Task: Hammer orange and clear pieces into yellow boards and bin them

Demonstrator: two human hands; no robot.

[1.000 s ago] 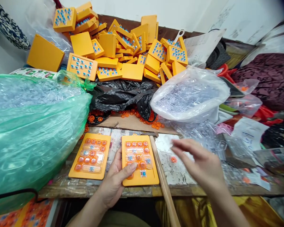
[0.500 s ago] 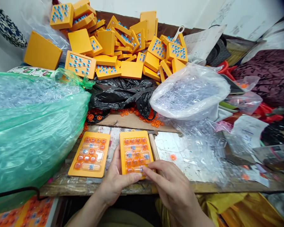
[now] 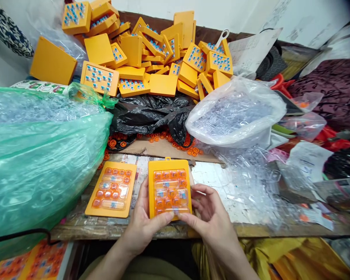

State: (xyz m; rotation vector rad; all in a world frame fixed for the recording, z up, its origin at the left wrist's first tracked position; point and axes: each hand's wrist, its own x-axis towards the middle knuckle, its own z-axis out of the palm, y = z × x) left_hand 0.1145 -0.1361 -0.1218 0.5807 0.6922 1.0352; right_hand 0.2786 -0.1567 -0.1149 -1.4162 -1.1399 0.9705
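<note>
Panel [image 3: 169,190]: yellow, framed on the near side of the workbench [image 3: 116,234], tilted up slightly between the two hands, small loop at its 12 o'clock edge; hours below are counted from its middle.
Panel face: clear and orange caps in rows, four orange ones along the top, blue showing beneath several of the longer clear ones.
Left hand [image 3: 142,222]: closed on the panel from 8 o'clock, thumb laid along the bottom edge, fingers wrapped at the left side and partly hidden behind.
Right hand [image 3: 211,217]: at 4 o'clock, thumb touching the bottom right corner, fingers curled beside the right edge; whether they grip cannot be told.
Second panel [image 3: 132,194]: at 9 o'clock, just beside the left hand, lying flat, its rows capped in the same orange and clear.
Green bag [image 3: 55,163]: at 10 o'clock, bulging with clear pieces.
Orange rings [image 3: 194,151]: scattered around 12 to 1 o'clock, at the hem of the black plastic [image 3: 151,118].
Yellow cases [image 3: 162,84]: heaped far off at 12 o'clock, many dotted blue.
White bag [image 3: 236,134]: at 1 to 2 o'clock, mouth spread, clear pieces inside.
Loose clear pieces [image 3: 252,186]: at 3 o'clock, strewn over the workbench.
</note>
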